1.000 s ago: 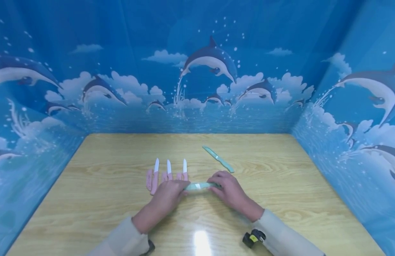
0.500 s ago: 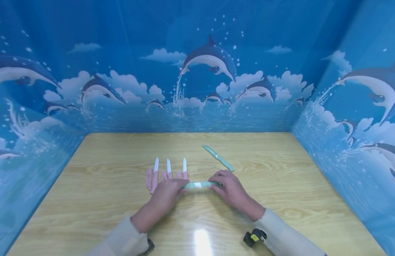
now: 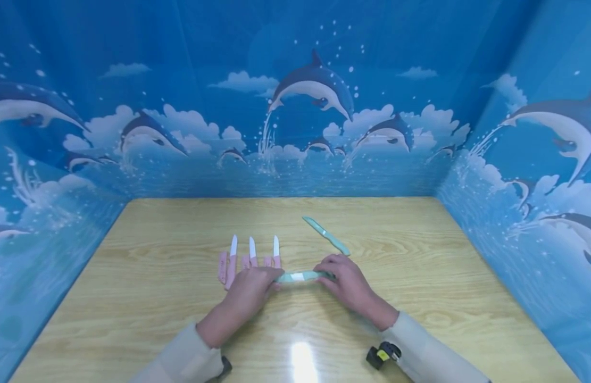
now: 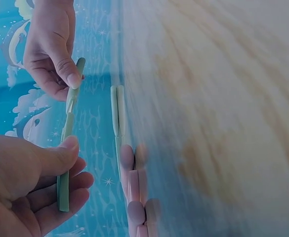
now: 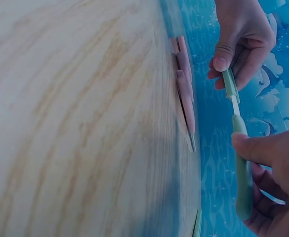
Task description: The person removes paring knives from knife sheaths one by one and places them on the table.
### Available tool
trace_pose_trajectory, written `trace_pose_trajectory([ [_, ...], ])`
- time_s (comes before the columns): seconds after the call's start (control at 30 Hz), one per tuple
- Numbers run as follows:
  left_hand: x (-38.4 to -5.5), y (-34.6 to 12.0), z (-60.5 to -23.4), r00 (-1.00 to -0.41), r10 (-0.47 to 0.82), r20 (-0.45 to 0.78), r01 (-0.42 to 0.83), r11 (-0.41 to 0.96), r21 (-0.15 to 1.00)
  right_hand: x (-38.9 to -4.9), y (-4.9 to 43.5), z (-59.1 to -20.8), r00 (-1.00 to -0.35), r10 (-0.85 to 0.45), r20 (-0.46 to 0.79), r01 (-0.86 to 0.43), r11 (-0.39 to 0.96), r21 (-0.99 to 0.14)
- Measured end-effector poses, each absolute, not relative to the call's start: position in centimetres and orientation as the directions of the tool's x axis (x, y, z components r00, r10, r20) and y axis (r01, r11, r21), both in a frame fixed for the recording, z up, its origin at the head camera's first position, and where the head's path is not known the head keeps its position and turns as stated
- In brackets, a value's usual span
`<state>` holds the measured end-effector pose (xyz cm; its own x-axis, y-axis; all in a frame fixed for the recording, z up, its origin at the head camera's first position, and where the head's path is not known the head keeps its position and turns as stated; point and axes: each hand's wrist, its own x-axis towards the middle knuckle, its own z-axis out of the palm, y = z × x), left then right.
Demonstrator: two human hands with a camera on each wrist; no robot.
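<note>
My left hand (image 3: pixel 249 290) pinches a green blade sheath (image 5: pixel 229 84) between thumb and fingers. Opposite it, my right hand (image 3: pixel 345 282) grips the green handle (image 5: pixel 243 192) of a small knife, its thumb along one side. A short stretch of white blade (image 5: pixel 235 106) shows between sheath and handle; the rest is inside the sheath. Knife and sheath lie in one line, held just above the table. Left of my left hand are three pink-handled knives (image 3: pixel 231 266) with white blades, pink sheaths (image 3: pixel 222 267) beside them. My left hand partly covers two of these.
A second green knife (image 3: pixel 326 235) lies slanted on the wood-grain table (image 3: pixel 396 255), beyond my right hand, apparently sheathed. Dolphin-print blue curtains (image 3: pixel 295 175) border the table at the back and both sides. A dark wrist device (image 3: pixel 383 355) is strapped at my right sleeve.
My right hand has shifted very slightly right, and the exposed stretch of white blade looks a little longer. My left hand and the knives on the table stay in place.
</note>
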<state>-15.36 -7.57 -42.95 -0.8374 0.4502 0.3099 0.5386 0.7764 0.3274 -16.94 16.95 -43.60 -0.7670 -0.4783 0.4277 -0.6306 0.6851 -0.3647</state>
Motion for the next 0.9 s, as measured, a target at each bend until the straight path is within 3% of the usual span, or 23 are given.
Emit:
trace_pose_trajectory([
  [0.43,-15.25,-7.74,-42.93,-0.847,0.446,0.288,0.525,0.784,0.331,-16.86,16.88,-43.71,-0.761,-0.459,0.459,-0.63,0.69,-0.355],
  [0.9,-15.23,-7.76,-42.99,-0.855,0.426,0.294,0.508,0.801,0.317,-16.7,17.13,-43.57,-0.791,-0.453,0.411,-0.601,0.702,-0.383],
])
